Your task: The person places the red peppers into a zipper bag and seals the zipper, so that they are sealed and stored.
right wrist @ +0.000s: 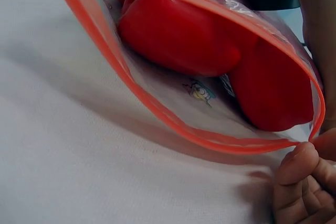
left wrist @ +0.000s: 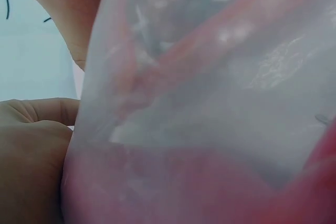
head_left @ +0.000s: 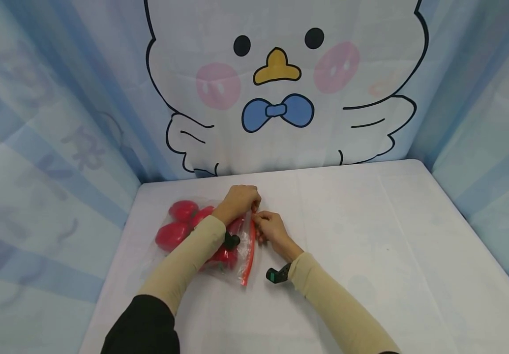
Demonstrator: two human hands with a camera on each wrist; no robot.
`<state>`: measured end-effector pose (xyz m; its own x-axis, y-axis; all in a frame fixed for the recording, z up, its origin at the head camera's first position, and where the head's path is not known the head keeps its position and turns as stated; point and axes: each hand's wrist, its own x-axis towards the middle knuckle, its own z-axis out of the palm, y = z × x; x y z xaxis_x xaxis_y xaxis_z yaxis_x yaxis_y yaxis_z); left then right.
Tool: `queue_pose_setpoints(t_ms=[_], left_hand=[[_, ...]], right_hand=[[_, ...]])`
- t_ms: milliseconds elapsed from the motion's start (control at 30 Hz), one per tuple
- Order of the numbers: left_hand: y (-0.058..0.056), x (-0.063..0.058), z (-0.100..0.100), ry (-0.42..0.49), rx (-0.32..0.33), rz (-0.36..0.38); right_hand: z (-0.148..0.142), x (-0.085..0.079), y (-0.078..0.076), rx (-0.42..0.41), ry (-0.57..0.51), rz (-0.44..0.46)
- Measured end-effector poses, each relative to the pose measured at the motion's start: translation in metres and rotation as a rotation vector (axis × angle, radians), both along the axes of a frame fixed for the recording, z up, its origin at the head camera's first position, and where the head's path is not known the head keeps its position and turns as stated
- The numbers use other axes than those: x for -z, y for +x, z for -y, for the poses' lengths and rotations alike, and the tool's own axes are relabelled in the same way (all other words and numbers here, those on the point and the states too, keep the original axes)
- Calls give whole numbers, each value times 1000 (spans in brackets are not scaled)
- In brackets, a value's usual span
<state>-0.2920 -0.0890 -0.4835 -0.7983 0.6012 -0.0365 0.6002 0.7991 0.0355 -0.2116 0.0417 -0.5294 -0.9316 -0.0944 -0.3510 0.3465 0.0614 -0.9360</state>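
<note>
A clear zip bag (head_left: pixel 244 265) with an orange-red zip edge lies on the left part of the table. Red peppers (head_left: pixel 172 236) fill it; in the right wrist view one pepper (right wrist: pixel 178 35) shows a bit of green at its end, and the bag's mouth gapes. My left hand (head_left: pixel 240 200) reaches over the bag and pinches the far end of the zip edge. Right beside it, my right hand (head_left: pixel 273 230) pinches the same edge between thumb and finger. In the left wrist view the bag's film (left wrist: pixel 210 108) covers most of the scene.
The white table (head_left: pixel 369 246) stretches to the right of the bag. A curtain (head_left: pixel 276 147) with a cartoon bird stands behind it, with blue curtains at both sides. Small black wrist cameras (head_left: pixel 277 275) sit on the wrists.
</note>
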Motion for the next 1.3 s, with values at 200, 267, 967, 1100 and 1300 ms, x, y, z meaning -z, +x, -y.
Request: queue_pose_setpoints(t_ms=[200, 267, 967, 1100, 1300], left_hand=[[-2, 3, 0, 0, -20, 8], [-2, 4, -1, 5, -27, 0], [0, 6, 0, 16, -44, -52], [1, 6, 2, 45, -59, -42], [1, 8, 5, 95, -87, -37]], right_hand=[[1, 1, 0, -2, -3, 4], [1, 1, 1, 1, -6, 6], [2, 4, 7, 10, -80, 22], [2, 4, 4, -12, -74, 34], [2, 5, -2, -26, -48, 24]])
